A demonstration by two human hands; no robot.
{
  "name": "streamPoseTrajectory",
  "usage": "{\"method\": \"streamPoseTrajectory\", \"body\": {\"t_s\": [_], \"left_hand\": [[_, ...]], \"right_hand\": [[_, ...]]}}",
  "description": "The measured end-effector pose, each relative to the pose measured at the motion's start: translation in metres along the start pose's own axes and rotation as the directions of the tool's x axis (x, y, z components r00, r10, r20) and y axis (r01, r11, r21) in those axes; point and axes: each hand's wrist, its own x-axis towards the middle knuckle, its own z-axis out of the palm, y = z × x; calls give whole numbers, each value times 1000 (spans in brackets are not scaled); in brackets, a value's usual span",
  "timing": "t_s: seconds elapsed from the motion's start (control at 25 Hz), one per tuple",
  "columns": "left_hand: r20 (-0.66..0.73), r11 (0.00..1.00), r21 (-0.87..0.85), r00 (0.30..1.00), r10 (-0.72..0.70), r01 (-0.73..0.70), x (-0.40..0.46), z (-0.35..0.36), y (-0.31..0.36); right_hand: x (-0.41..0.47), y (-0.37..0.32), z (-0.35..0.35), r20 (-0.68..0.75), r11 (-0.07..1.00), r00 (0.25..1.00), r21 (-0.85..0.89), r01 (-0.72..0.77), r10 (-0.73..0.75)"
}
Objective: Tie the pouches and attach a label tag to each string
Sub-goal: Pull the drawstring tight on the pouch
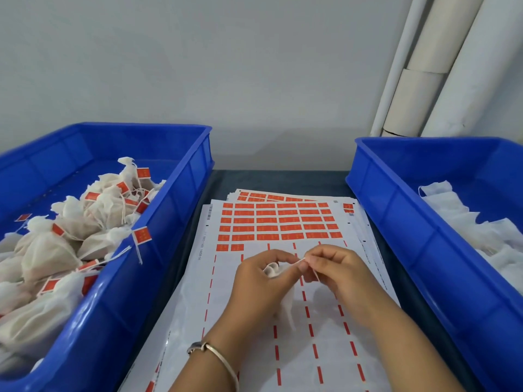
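Gathered in the curled left hand (259, 281) above the red-labelled white sticker sheet (283, 227), the small white fabric pouch (273, 271) could be loosened if its thin white string (310, 268), pinched by the right hand (336, 271), were let slip

A plain pale grey wall (226, 66) fills twelve o'clock, evenly lit. White pipes (441, 66) lean at two o'clock. A dark desk (283, 179) spans below.

Even, soft indoor light, faint shadows, slight overall blur, wide-angle bending toward the edges
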Motion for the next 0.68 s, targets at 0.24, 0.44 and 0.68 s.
{"method": "streamPoseTrajectory", "body": {"t_s": [0.24, 0.44, 0.68], "left_hand": [[-13, 989, -140, 999, -42, 40, -1, -3, -2], [222, 963, -233, 971, -86, 139, -2, -1, 6], [181, 919, -348, 975, -128, 185, -2, -1, 1]], "right_hand": [[1, -2, -6, -6, 829, 997, 557, -56, 71], [4, 0, -4, 168, 342, 965, 911, -230, 203], [9, 4, -4, 97, 533, 965, 818, -218, 245]]}}
